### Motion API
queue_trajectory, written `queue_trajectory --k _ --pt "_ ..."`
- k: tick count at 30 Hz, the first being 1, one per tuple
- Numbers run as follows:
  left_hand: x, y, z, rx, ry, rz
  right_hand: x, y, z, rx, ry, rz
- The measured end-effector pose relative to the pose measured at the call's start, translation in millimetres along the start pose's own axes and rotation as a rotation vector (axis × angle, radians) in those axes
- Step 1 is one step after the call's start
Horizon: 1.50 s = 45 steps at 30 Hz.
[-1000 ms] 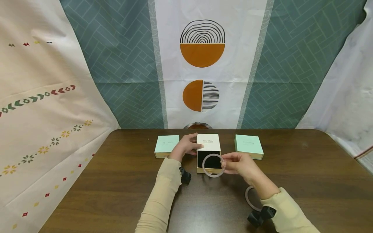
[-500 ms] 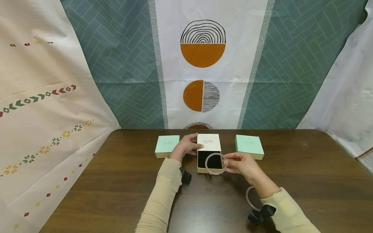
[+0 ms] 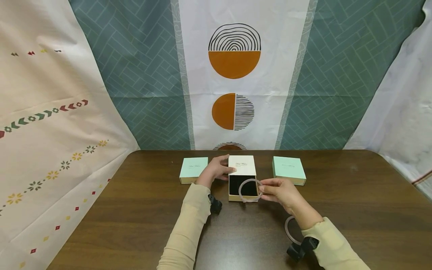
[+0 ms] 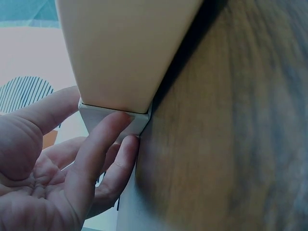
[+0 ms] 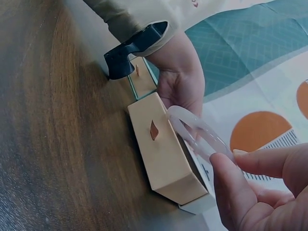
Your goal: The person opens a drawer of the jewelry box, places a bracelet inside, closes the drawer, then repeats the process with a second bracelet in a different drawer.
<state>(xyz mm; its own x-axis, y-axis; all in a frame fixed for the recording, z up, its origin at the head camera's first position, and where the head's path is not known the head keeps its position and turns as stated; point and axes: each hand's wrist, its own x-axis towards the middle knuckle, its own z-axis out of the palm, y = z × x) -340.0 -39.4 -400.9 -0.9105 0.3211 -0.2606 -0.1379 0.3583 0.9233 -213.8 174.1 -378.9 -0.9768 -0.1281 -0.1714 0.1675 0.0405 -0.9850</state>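
A white gift box (image 3: 241, 165) lies at the table's back middle, its cream drawer (image 5: 161, 149) pulled out toward me and showing a black lining (image 3: 236, 185). My left hand (image 3: 216, 168) holds the white cover from its left side; in the left wrist view, thumb and fingers (image 4: 94, 159) lie on either side of it. Between thumb and fingers, my right hand (image 3: 278, 191) pinches a pale translucent bangle (image 3: 240, 190) by its right side. The bangle is tilted over the front of the drawer; in the right wrist view its far side (image 5: 178, 113) is at the drawer's upper edge.
One mint-green box (image 3: 194, 167) stands left of the white box, partly behind my left hand. Another mint-green box (image 3: 288, 167) stands to the right. A second bangle (image 3: 287, 228) lies on the table (image 3: 135, 225) under my right forearm. Patterned cloth (image 3: 148, 75) hangs behind.
My right hand has shifted the bangle slightly to the right, over the drawer's front part. The left hand and the white box have stayed in place.
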Motion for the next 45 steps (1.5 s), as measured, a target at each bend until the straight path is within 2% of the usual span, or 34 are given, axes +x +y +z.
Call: queue_trajectory --k 7,20,29,38,45 --pt "0.0 1.0 -0.6 -0.006 0.001 0.005 1 0 1 0.011 0.028 0.016" --pt "-1.7 0.9 -1.8 -0.009 0.010 0.008 3 3 1 0.057 0.005 0.044" --pt "-1.4 0.4 0.1 -0.016 0.000 0.008 3 6 1 0.058 0.024 0.060" --pt "-1.2 -2.2 0.8 -0.017 0.000 0.005 3 10 1 0.094 -0.003 0.033" --pt "-0.6 -2.4 1.0 -0.012 0.000 0.008 3 12 2 0.064 -0.006 0.020"
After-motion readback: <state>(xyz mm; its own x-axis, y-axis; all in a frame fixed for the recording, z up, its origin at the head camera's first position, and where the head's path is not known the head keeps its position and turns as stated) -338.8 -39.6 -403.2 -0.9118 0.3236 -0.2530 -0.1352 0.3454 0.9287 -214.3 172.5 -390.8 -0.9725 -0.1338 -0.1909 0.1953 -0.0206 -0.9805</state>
